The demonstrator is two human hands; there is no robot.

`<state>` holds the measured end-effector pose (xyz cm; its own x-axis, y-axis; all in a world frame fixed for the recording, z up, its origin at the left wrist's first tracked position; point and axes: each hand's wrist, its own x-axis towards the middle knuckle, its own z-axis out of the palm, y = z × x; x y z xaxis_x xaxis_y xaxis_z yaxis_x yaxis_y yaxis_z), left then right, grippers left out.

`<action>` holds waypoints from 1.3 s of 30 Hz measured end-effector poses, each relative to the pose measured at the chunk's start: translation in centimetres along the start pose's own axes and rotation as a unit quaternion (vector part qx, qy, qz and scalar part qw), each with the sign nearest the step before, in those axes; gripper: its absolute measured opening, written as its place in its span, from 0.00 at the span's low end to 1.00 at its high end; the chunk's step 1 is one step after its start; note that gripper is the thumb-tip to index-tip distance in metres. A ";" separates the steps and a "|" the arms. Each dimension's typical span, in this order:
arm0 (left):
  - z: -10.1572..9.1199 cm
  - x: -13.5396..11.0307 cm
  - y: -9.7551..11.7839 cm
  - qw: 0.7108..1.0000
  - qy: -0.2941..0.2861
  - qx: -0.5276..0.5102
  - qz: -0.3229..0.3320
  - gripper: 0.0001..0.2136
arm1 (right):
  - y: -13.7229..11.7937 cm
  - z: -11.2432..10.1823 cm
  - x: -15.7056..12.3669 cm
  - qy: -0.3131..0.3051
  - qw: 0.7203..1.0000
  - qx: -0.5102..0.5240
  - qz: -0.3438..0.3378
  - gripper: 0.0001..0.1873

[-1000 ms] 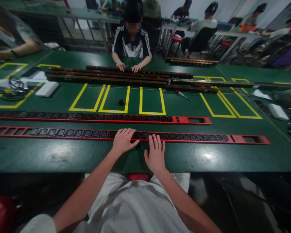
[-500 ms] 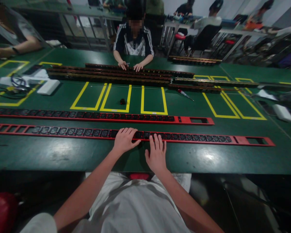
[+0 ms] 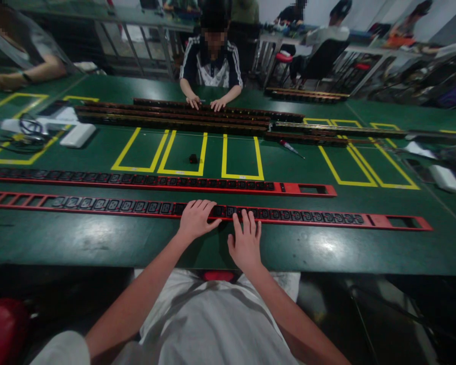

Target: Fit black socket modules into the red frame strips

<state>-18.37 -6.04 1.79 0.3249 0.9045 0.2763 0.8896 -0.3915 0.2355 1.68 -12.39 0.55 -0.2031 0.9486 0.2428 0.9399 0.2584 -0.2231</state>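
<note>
Left hand (image 3: 198,221) palm-down (thumb out)

the near red strip (image 3: 378,221), partly hidden by fingers (image 3: 202,205), is cut off at left

Left grip (image 3: 196,220) and right grip (image 3: 245,246) palm-down

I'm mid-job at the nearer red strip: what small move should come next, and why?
Probably a light press with the right hand on the black socket row beneath its fingers, with the left hand steadying the nearer red strip. Both hands lie over that row, and the picture does not show whether the covered sockets sit flush.
</note>
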 end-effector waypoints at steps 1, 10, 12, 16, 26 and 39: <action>-0.1 0.1 0.0 1.000 -0.004 -0.001 -0.002 0.22 | 0.0 0.0 0.0 0.001 1.000 0.000 0.000 0.35; -2.8 1.1 -3.5 0.991 -0.113 -0.067 -0.036 0.21 | -0.1 0.0 0.0 -0.002 1.000 0.002 0.000 0.34; -3.1 0.7 -4.6 0.993 -0.108 -0.019 -0.033 0.21 | -0.1 -0.1 0.0 -0.004 1.000 0.000 0.002 0.34; -3.0 -0.1 -5.6 0.995 -0.092 0.034 0.008 0.21 | -0.1 -0.1 0.0 -0.005 1.000 0.000 0.002 0.34; -3.5 0.1 -5.8 0.992 -0.121 0.027 0.014 0.24 | 0.0 0.0 0.1 -0.009 1.000 -0.002 0.004 0.35; -4.4 -3.1 -11.7 0.991 -0.110 0.062 -0.041 0.26 | 0.2 0.0 0.0 -0.005 1.000 0.006 0.003 0.34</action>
<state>-31.22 -4.96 2.25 0.2996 0.9528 0.0488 0.9442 -0.3034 0.1285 1.90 -12.31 0.51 -0.2003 0.9519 0.2316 0.9375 0.2549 -0.2367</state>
